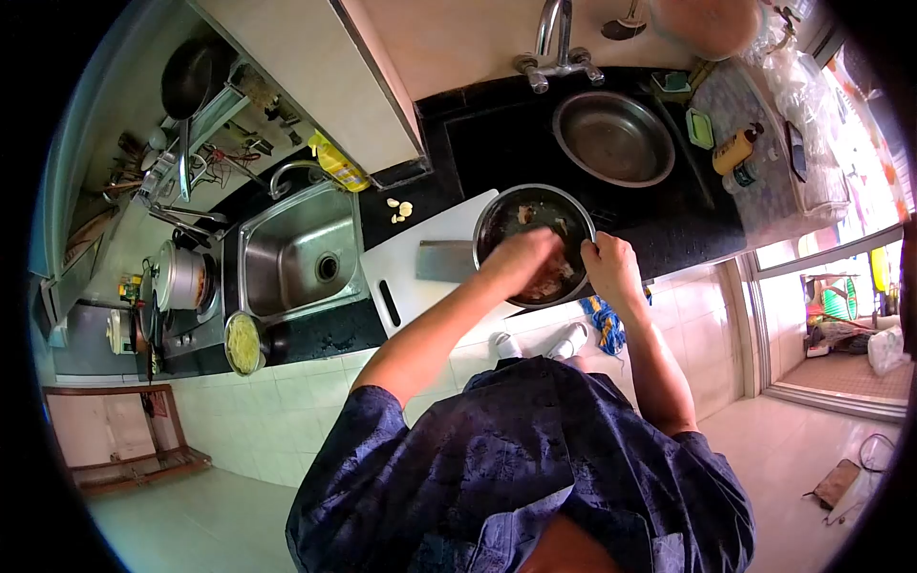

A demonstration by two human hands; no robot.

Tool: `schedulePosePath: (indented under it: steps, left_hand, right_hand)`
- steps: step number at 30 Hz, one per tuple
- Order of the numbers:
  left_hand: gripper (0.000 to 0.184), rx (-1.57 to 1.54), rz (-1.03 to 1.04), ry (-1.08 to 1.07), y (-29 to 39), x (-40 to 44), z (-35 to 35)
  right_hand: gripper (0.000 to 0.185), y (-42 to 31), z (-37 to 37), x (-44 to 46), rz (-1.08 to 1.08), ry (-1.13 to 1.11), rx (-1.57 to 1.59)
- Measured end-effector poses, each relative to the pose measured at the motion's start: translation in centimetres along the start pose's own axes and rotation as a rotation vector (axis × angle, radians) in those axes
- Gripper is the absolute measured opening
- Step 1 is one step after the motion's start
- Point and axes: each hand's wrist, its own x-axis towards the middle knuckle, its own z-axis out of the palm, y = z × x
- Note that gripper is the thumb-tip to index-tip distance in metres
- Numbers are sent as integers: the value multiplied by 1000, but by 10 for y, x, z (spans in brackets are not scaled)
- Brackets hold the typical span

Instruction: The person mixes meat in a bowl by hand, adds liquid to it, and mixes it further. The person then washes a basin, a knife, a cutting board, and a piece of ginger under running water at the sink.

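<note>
A round metal bowl [491, 222] stands at the edge of the white cutting board, with dark liquid and pieces of meat [546, 282] in it. My left hand [528, 260], on the left of the picture, reaches into the bowl; its fingers are blurred and partly hidden. On the bowl's right rim, my right hand [613, 270] has its fingers closed. A cleaver blade [446, 260] lies on the white cutting board [420, 304], its far end hidden by the bowl. Pale garlic cloves [401, 210] sit on the black counter behind the board.
Behind the bowl is a wide metal basin [614, 139] below the faucet [559, 67]. A steel sink [301, 253] is at left, with a bowl of shredded greens [245, 345] at its front corner. Bottles [734, 151] stand at right; a pot [181, 275] is far left.
</note>
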Motion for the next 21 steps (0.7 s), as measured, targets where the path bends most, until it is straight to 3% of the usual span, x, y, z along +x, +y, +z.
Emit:
schedulePosePath:
  steps: [1,2,4,5,8,13,16,18,21]
  left_hand:
    - [22,61,36,124,-2,2,-11]
    - [25,-108,-102,134,0,5,-22]
    - [36,-231,2,240,10,-4,-41]
    - [48,-60,93,180,18,-11,-48]
    - [53,488,174,185,20,-33,-33]
    - [41,61,-390,-58,-5,4,-43]
    - [43,-169,-77,167,13,-3,-40]
    - [55,227,183,123,25,-19,-34]
    - [57,442,9,117,18,-7,-43]
  right_hand:
    - [32,0,-2,-1,6,-5,2]
    - [32,0,-3,-2,15,-9,5]
    - [32,0,-6,-3,10,-15,9]
    - [32,0,-9,-2,5,-17,9]
    - [33,-14,-21,-1,12,-28,15]
    - [33,-9,-7,5,46,-24,26]
    - [33,-10,-10,9,27,-4,18]
    - [32,-13,-10,8,12,-9,2]
    - [32,-15,-9,9,27,-32,4]
